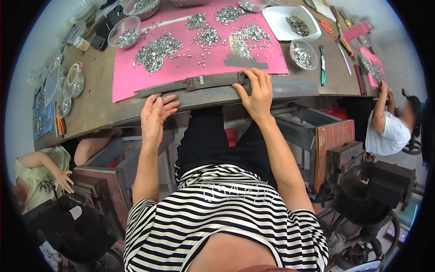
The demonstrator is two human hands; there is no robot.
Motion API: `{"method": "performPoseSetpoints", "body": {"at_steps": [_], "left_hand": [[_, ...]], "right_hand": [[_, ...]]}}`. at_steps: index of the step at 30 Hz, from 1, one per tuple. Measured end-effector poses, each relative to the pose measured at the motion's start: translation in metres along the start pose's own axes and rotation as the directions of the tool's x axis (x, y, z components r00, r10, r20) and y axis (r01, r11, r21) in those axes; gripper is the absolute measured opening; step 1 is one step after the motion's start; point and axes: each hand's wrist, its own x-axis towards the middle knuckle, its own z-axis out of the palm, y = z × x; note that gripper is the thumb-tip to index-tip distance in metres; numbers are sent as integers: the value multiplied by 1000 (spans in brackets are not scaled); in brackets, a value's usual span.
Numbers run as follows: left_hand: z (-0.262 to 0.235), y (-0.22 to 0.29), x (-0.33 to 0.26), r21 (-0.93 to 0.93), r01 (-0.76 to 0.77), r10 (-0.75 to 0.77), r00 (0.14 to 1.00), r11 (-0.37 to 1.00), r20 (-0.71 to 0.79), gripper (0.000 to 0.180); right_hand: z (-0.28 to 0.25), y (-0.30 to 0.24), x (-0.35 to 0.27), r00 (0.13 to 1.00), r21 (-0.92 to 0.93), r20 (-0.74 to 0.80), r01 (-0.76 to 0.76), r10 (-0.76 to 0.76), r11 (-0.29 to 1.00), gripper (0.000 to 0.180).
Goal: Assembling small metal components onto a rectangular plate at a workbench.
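Dark metal lay between my hands: a ridged bar [217,80], set lengthwise beside the table's grey front edge [290,89] and along the near margin of the pink mat [124,79]. My right hand [257,93] had thumb and forefinger parted around its right end; whether they pinched, I could not tell. My left hand [156,115], fingers loosely spread, was near its thinner left end, over the edge. Beyond the bar, bare pink left room before the heaped silvery pieces [158,51], with a white tray [275,21] farther right.
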Motion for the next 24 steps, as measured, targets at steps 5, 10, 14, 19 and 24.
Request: {"method": "performPoseSetpoints", "body": {"at_steps": [5, 10, 14, 19, 24], "left_hand": [[8, -1, 4, 166, -39, 23, 995, 985, 94, 24], [63, -5, 9, 642, -672, 695, 657, 368, 290, 17], [84, -11, 29, 727, -672, 721, 573, 141, 390, 39], [80, -25, 39, 747, -656, 687, 591, 106, 422, 51], [80, -26, 40, 742, -663, 694, 582, 103, 424, 50]], "right_hand": [[1, 1, -3, 1000, -5, 11, -13, 13, 1000, 48], [-16, 6, 13, 994, -32, 108, 22, -19, 999, 37], [-4, 9, 31, 967, -24, 168, 197, -190, 980, 16], [-7, 13, 44, 888, -13, 254, 400, -384, 916, 18], [-19, 33, 70, 893, 35, 144, 426, -426, 904, 22]]}}
